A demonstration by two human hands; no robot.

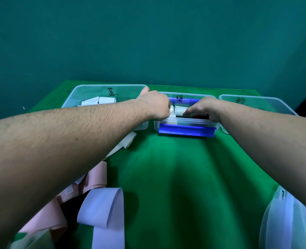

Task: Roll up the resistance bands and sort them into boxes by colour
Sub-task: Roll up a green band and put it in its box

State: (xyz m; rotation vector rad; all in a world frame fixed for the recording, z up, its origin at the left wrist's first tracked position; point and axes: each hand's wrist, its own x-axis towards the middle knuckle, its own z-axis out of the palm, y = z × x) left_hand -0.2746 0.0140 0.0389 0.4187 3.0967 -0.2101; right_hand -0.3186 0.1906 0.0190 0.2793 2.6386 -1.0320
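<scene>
Placing a pale rolled band (177,111) into the middle box (184,121), left hand (155,105) and right hand (202,109) both gripping it. Two rolls (99,101) already boxed. Loose bands (101,209) remaining on the bench (184,177).

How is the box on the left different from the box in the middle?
The left box has no blue clips; the middle box has blue clips on front and back. The left box holds rolled bands untouched; both hands reach into the middle box. Both are clear plastic with a handwritten mark.
</scene>
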